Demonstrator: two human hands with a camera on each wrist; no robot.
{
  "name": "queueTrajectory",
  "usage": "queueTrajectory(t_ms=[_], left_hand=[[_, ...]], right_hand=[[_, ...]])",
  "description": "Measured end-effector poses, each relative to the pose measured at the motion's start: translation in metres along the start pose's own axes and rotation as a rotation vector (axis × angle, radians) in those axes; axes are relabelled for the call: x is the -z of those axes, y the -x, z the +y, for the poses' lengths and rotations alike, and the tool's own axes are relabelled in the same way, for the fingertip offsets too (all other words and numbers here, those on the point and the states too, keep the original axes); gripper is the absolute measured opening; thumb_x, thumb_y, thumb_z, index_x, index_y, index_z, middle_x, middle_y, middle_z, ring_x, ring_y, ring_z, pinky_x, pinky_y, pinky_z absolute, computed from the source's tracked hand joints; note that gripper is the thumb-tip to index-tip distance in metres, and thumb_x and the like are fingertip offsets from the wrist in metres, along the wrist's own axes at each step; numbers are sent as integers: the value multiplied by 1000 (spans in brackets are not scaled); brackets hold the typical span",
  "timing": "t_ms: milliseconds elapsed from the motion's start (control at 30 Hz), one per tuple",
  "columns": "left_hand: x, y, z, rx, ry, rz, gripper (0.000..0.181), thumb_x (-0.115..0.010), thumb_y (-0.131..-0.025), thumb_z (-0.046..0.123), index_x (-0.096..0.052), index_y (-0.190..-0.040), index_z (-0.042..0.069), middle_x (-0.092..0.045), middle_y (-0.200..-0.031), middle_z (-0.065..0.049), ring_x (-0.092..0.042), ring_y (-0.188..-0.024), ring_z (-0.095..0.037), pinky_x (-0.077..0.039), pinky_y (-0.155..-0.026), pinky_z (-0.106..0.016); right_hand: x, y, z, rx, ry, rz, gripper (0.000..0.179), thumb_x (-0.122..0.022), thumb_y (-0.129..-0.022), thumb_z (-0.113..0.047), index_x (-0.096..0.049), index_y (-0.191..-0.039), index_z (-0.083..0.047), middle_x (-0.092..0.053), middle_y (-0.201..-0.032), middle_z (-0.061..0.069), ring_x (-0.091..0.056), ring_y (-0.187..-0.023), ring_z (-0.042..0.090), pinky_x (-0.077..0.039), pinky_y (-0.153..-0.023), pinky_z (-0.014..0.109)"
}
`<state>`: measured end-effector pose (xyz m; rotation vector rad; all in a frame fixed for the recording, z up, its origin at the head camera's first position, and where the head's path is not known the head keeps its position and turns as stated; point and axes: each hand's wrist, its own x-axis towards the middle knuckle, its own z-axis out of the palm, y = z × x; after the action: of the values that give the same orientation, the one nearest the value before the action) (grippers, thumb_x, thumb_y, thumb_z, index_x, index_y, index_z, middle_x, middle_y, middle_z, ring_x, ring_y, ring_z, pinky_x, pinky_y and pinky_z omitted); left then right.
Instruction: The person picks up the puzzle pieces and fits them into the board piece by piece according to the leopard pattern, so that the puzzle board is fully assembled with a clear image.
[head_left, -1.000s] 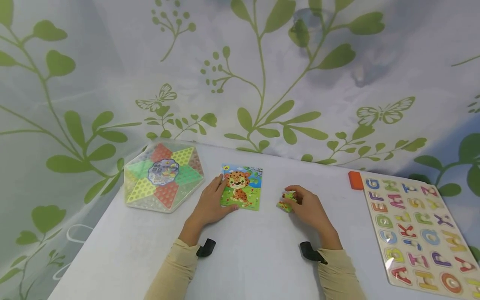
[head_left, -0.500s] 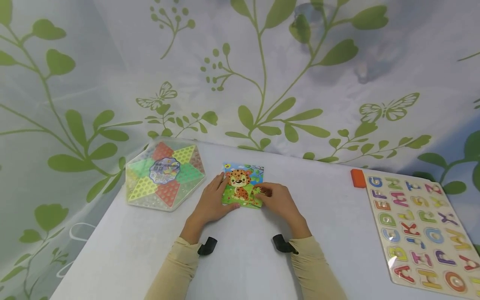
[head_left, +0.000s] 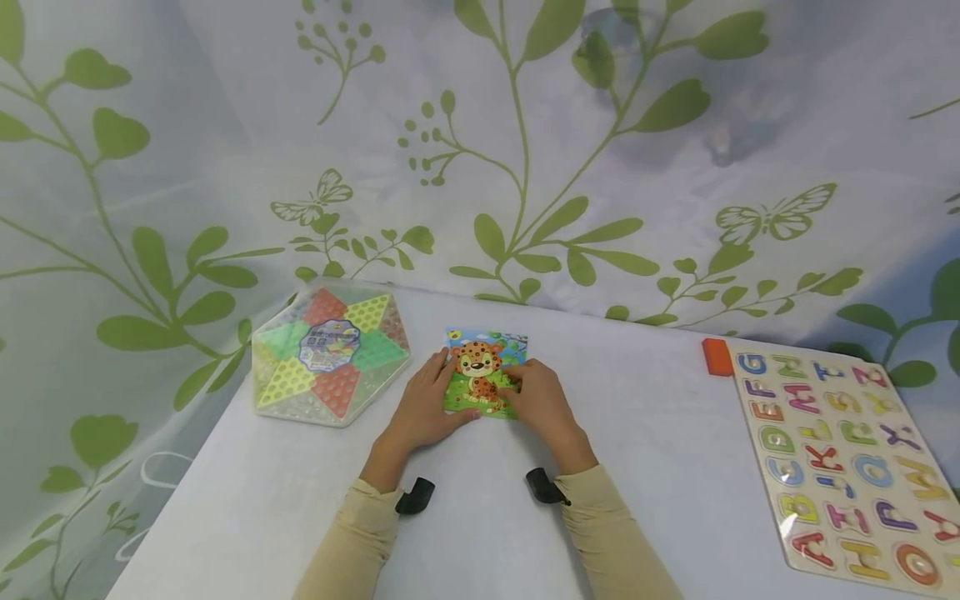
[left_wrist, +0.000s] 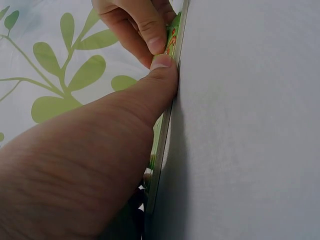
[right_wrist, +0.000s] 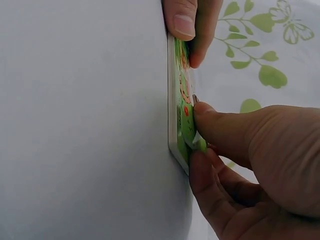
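Note:
A flat jigsaw puzzle [head_left: 477, 367] with a cartoon leopard on grass lies on the white table. My left hand [head_left: 422, 407] rests at its left side, fingers extended along the edge and thumb on the lower edge. At the lower right of the picture, my right hand [head_left: 546, 403] pinches a green puzzle piece [right_wrist: 188, 126] between thumb and fingers. In the right wrist view that piece sits tilted against the board face, one end raised. From above, the right fingers hide most of it.
On the left lies a hexagonal Chinese checkers board [head_left: 330, 350] in clear packaging. A wooden alphabet board [head_left: 847, 467] lies at the right, with a red-orange block [head_left: 717, 357] by its far corner. A leaf-patterned curtain [head_left: 480, 150] hangs behind the table.
My right hand has moved left from the table beside the puzzle, bringing the green piece onto the picture's lower right. My left hand has stayed at the puzzle's left edge.

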<state>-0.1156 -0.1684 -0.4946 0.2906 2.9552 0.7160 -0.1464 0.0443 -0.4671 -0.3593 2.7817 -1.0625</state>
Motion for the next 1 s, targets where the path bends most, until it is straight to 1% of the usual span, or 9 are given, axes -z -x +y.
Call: queueTrajectory(t_ms=[167, 367, 433, 567, 667, 833, 1000], left_hand=[[0, 1, 0, -8, 7, 3, 101, -73, -89, 56, -24, -163, 7, -15, -172, -13, -16, -159, -35, -22, -126, -58], [1, 0, 3, -14, 12, -4, 101, -73, -89, 55, -24, -163, 8, -14, -172, -13, -15, -159, -34, -22, -126, -58], [1, 0, 3, -17, 11, -6, 101, -73, -89, 56, -24, -163, 8, -14, -172, -13, -15, -159, -34, -22, -126, -58], [1, -1, 4, -17, 10, -13, 101, -73, -89, 56, -23, -163, 8, -13, -172, -13, -14, -160, -34, -22, -126, -58], [1, -2, 4, -11, 5, -16, 101, -73, -89, 56, -23, -163, 8, -13, -173, -13, -14, -160, -34, -21, -126, -58], [2, 1, 4, -4, 18, -19, 101, -73, -90, 55, -23, -163, 7, -13, -172, -14, -14, -159, -35, -21, -126, -59], [0, 2, 1, -2, 24, -18, 101, -74, -89, 54, -23, -163, 6, -14, -172, -15, -15, -159, -36, -22, -125, -59]], right_hand=[[-3, 0, 1, 2, 22, 11, 36, -81, -89, -18, -75, -122, -5, -68, -104, 13, -57, -81, 18, -48, -69, 31], [-5, 1, 5, 25, 63, 25, 38, -83, -86, -20, -76, -121, -6, -69, -106, 13, -62, -87, 21, -53, -74, 35], [-5, 2, 4, 21, 76, 24, 38, -83, -86, -20, -76, -121, -6, -69, -105, 12, -61, -85, 20, -51, -72, 34], [-5, 4, 3, 12, 75, 17, 38, -82, -87, -19, -76, -121, -6, -69, -104, 12, -56, -80, 17, -46, -68, 31], [-5, 4, 4, 18, 67, 14, 38, -82, -87, -19, -75, -122, -5, -68, -100, 11, -54, -77, 17, -45, -67, 29], [-10, 7, 10, 51, 58, 6, 39, -83, -87, -19, -74, -122, -5, -61, -91, 6, -51, -76, 15, -43, -66, 29], [-14, 12, 15, 80, 25, -4, 42, -83, -86, -24, -74, -123, -5, -60, -93, 4, -50, -77, 13, -44, -69, 28]])
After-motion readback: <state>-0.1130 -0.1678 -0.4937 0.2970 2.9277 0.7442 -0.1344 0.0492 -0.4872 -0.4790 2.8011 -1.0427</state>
